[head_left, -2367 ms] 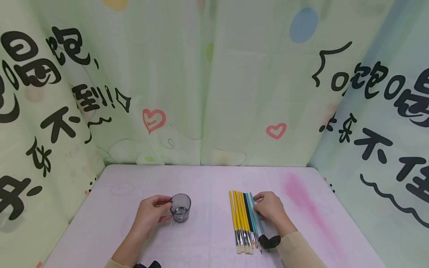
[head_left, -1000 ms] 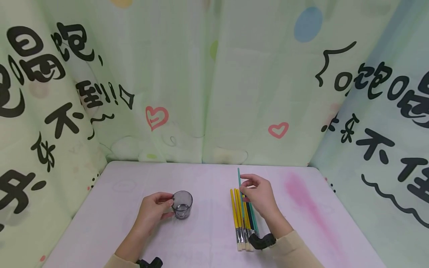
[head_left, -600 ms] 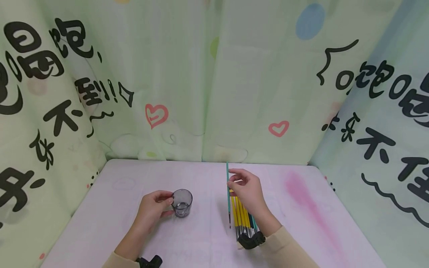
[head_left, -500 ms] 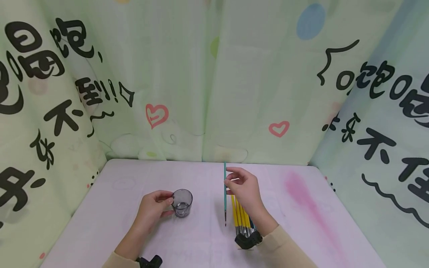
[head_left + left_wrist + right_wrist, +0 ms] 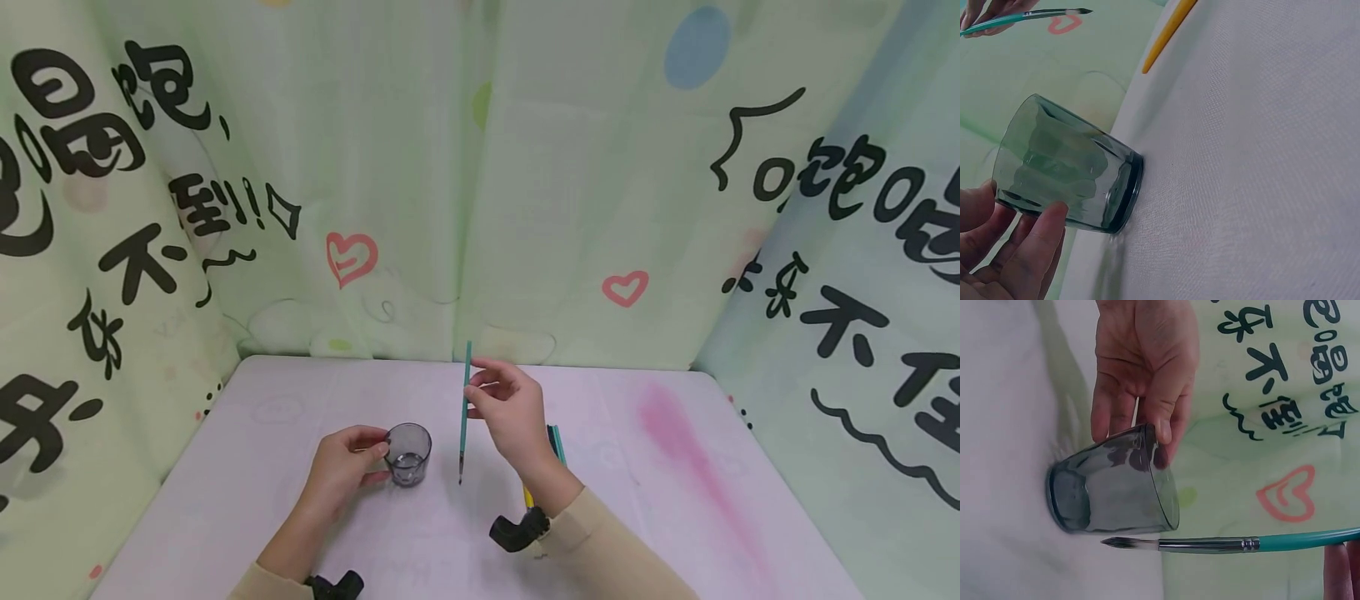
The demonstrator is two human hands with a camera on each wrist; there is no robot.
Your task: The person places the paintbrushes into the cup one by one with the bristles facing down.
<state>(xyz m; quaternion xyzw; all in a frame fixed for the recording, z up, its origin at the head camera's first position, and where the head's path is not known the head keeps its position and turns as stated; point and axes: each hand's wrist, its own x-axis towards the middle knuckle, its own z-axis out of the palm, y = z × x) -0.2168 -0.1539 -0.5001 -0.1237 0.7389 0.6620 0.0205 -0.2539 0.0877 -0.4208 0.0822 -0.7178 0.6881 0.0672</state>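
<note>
A smoky clear glass tumbler (image 5: 408,457) stands upright on the table, its mouth up. My left hand (image 5: 341,462) holds it at the side near the rim, the thumb (image 5: 975,207) and fingers pinching the wall. My right hand (image 5: 516,412) pinches a teal paintbrush (image 5: 464,408) by the upper handle. The paintbrush hangs almost vertical above the table, just right of the glass, with its dark pointed bristles (image 5: 1124,543) downward. In the right wrist view those bristles show beside the glass, outside it.
Several more paintbrushes lie on the table to the right, mostly hidden under my right forearm; a teal handle (image 5: 558,443) and a yellow handle (image 5: 528,497) show. A pale cloth covers the table (image 5: 675,500). Printed curtains (image 5: 555,208) stand behind and at both sides.
My right hand has lifted the teal paintbrush from the right end of the row, turned it upright and carried it left, close to the glass. My left hand has stayed on the glass.
</note>
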